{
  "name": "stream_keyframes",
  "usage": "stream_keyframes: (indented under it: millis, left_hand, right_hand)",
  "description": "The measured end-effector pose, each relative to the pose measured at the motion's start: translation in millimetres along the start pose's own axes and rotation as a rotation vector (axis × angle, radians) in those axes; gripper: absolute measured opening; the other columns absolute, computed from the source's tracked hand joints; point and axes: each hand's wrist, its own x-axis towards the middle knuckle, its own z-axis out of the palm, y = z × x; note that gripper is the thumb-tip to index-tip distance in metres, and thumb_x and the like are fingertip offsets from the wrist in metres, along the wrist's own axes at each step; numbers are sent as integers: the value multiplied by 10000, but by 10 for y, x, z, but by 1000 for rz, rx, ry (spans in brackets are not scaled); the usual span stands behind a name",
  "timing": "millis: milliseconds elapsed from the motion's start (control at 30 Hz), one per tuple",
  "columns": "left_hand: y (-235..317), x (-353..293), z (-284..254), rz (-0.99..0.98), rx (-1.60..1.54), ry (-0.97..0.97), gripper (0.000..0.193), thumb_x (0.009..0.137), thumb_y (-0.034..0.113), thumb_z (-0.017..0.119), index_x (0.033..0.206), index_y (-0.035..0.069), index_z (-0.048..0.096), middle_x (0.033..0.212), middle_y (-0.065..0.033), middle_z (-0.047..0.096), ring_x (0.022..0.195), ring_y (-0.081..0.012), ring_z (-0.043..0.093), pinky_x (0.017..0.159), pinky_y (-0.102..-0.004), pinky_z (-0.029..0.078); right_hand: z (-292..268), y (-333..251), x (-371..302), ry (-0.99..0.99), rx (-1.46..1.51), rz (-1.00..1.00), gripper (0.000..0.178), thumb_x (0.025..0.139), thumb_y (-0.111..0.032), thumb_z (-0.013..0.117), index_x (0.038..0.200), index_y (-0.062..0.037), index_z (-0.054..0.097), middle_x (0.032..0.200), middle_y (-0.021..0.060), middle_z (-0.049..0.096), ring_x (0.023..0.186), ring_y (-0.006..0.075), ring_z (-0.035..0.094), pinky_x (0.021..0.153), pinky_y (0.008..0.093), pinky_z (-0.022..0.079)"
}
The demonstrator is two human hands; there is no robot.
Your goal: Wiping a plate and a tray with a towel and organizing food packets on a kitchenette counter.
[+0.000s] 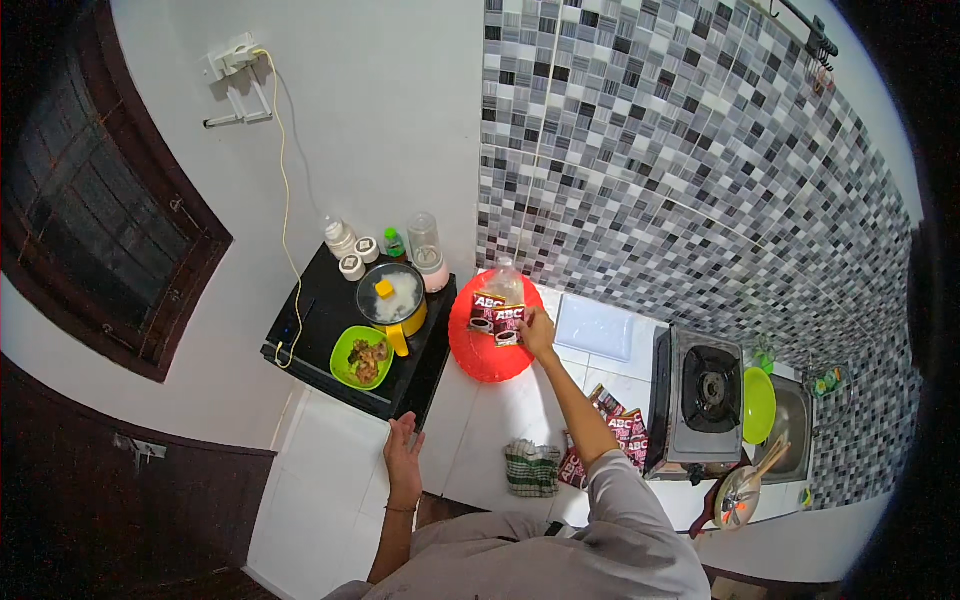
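My right hand (539,332) reaches forward over a round red tray (492,368) on the white tiled counter. Its fingers close on the edge of a dark red-brown coffee sachet (510,326) with a cup pictured on it. A second, similar sachet (484,308) lies beside it, partly overlapped. At the tray's far side is a clear plastic bottle (508,285). Holding nothing, my left hand (403,455) is raised near the front corner of the black stand, fingers apart. More coffee sachets (620,428) lie in a loose pile by my right forearm.
On the black stand (320,290) are a yellow electric pot (405,325), a green bowl of food (362,358), jars and bottles. A folded checked cloth (532,468) lies near me. Rightward are a white tray (595,327), gas stove (705,390), green basin (759,405) and sink (795,430).
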Motion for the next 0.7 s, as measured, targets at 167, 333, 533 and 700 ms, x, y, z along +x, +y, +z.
stream_keyframes:
  millis: [167,333,533,700]
  left_hand:
    - [-15,-47,-25,-25,-13,6,693,1042,593,443,1436,24,472,1499,-131,470,1453,-253,370,1199,-478,306]
    - [-50,-54,-26,-28,-14,-26,670,1049,584,437,1432,37,487,1483,-121,489,1442,-246,384,1193,-463,311]
    - [-91,-55,-68,-4,-1,7,663,1059,572,426,1422,25,526,1472,-108,531,1421,-230,423,1156,-439,358]
    - [-50,-192,17,-47,34,-43,758,1060,584,404,1525,-13,377,1534,-162,443,1455,-266,375,1201,-453,299]
  right_hand:
    - [59,94,-40,39,-24,-31,306,808,-201,810,976,-35,615,842,149,666,790,340,665,720,457,528]
    - [-89,187,-11,121,-17,-152,283,831,-198,794,989,-37,624,833,130,658,777,323,654,708,439,524]
    - [-948,147,30,3,221,-88,157,875,-169,721,941,-31,688,864,152,715,809,339,686,754,444,551]
    - [-1999,678,-120,-429,-150,-130,186,892,-233,734,890,-47,730,796,133,732,715,239,698,669,373,537]
